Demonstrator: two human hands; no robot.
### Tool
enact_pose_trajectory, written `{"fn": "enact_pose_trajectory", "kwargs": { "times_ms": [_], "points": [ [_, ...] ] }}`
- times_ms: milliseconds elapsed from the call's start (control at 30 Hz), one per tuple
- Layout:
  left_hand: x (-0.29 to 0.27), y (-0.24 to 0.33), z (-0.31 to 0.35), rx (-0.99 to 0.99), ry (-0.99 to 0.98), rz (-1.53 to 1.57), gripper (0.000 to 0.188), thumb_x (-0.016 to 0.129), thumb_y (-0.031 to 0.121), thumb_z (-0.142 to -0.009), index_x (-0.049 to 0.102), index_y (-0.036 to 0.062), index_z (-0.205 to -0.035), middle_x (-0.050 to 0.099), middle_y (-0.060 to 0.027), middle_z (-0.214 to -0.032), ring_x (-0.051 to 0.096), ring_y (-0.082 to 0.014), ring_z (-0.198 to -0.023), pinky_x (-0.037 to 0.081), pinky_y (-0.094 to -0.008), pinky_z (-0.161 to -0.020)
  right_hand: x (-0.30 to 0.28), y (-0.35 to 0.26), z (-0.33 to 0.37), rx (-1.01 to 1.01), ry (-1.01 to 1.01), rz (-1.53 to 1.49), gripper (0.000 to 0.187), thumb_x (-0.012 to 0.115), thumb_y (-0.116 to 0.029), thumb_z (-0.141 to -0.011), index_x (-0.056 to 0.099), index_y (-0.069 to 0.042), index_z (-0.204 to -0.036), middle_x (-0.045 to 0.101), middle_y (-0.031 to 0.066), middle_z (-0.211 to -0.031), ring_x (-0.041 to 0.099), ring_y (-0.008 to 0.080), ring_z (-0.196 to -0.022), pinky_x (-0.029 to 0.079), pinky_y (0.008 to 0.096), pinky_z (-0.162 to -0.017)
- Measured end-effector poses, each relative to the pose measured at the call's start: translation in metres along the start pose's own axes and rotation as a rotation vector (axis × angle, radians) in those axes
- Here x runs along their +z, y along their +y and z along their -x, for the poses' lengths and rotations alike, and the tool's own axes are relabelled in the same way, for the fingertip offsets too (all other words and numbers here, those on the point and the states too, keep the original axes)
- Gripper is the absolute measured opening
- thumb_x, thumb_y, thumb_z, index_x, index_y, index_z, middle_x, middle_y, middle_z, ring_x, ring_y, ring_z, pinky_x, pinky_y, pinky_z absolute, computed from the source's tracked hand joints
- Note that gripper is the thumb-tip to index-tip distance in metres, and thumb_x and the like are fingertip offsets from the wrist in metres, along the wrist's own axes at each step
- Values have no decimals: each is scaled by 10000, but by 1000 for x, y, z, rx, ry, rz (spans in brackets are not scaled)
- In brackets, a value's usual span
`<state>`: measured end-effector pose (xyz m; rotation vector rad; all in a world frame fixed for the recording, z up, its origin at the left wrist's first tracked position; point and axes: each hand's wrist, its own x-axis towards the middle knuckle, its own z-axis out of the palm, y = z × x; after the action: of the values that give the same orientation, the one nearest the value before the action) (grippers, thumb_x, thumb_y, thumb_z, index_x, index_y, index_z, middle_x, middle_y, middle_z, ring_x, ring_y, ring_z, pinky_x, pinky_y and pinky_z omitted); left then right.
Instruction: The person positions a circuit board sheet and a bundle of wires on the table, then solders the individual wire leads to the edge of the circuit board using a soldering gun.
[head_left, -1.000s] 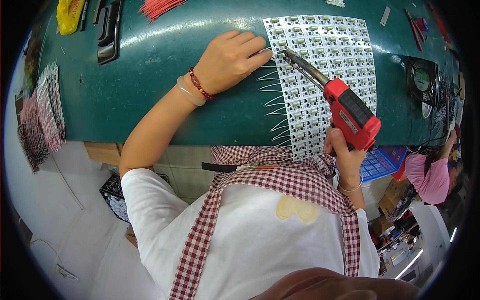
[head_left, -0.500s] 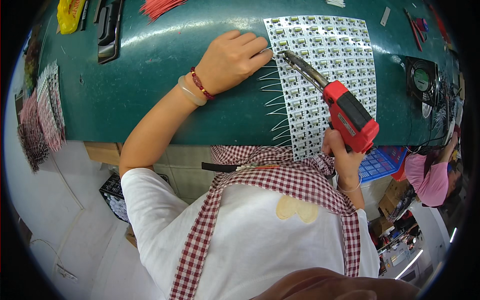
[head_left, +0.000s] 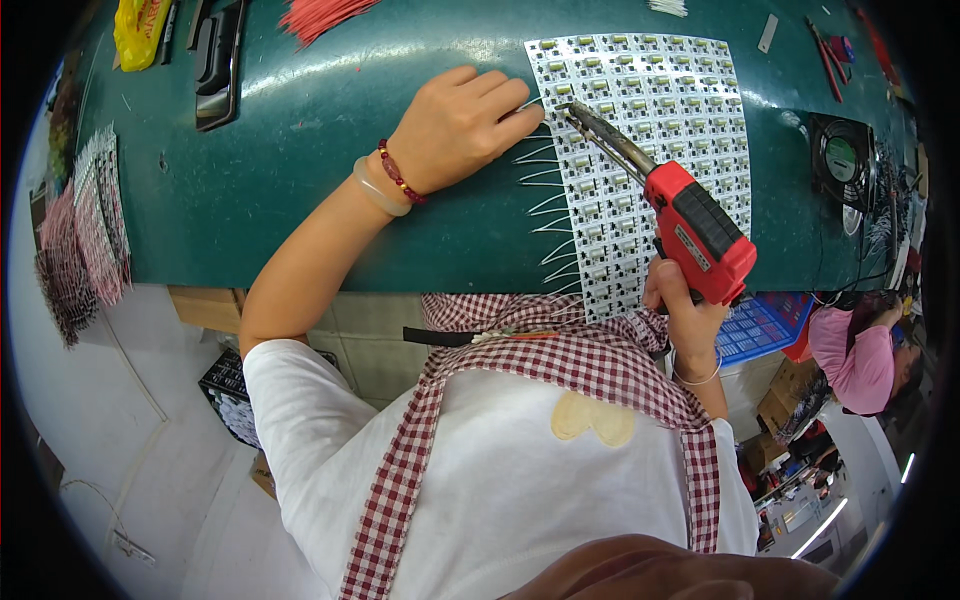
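A white sheet of small circuit boards (head_left: 690,110) lies on the green table, its near end hanging past the table's front edge. Several white wires (head_left: 548,210) stick out from its left side. My right hand (head_left: 685,308) grips a red and black soldering gun (head_left: 700,225), whose dark tip rests at the sheet's upper left edge. Beside that tip, my left hand (head_left: 475,125) is closed in a pinch on a thin white wire (head_left: 533,102) that reaches the sheet. The fingertips are partly hidden behind the knuckles.
A small black fan (head_left: 842,155) stands on the right of the table (head_left: 330,180), with pliers (head_left: 828,65) behind it. Red wires (head_left: 318,15) lie at the back. Wired board sheets (head_left: 100,215) hang over the left edge. A person in pink (head_left: 850,355) sits at far right.
My left hand has shifted very slightly left, and the sheet has moved a touch with it. The soldering gun stays almost where it was, its tip still at the sheet's edge.
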<state>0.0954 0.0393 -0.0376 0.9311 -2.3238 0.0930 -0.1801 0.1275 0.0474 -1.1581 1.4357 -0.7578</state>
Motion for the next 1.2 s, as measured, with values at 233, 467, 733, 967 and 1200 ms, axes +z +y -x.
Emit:
{"fn": "enact_pose_trajectory", "kwargs": {
  "times_ms": [233,467,733,967,1200],
  "points": [
    [0,1,0,-5,19,17,163,603,69,-680,638,89,-838,459,-15,-683,486,-156,-588,395,-270,-527,0,1,-1,-58,-63,85,270,549,-69,-874,491,91,-1084,523,44,-594,480,101,-487,400,233,-460],
    [1,1,-1,-15,11,8,158,602,67,-679,643,84,-831,466,-16,-687,495,-155,-599,398,-269,-532,-3,4,0,10,0,-5,148,678,-29,-779,596,0,-899,598,23,-707,536,74,-538,430,220,-480],
    [2,2,0,-16,5,1,168,608,62,-671,640,82,-835,473,-14,-697,506,-152,-618,406,-269,-543,-4,8,-1,-134,-65,163,133,543,-44,-871,526,65,-945,527,43,-594,502,103,-499,410,237,-472],
    [3,2,-1,-9,10,-4,163,598,65,-678,637,82,-835,471,-14,-700,504,-150,-620,400,-267,-541,-1,10,-5,-227,-75,205,116,545,-42,-869,532,57,-929,527,39,-585,502,107,-486,405,239,-466],
    [0,4,-2,-6,-4,0,149,596,72,-678,626,87,-823,462,-16,-705,496,-154,-614,392,-272,-535,-6,2,3,-37,-5,50,161,680,-64,-795,581,-9,-909,595,19,-705,546,76,-535,438,221,-469]
  ]
}}
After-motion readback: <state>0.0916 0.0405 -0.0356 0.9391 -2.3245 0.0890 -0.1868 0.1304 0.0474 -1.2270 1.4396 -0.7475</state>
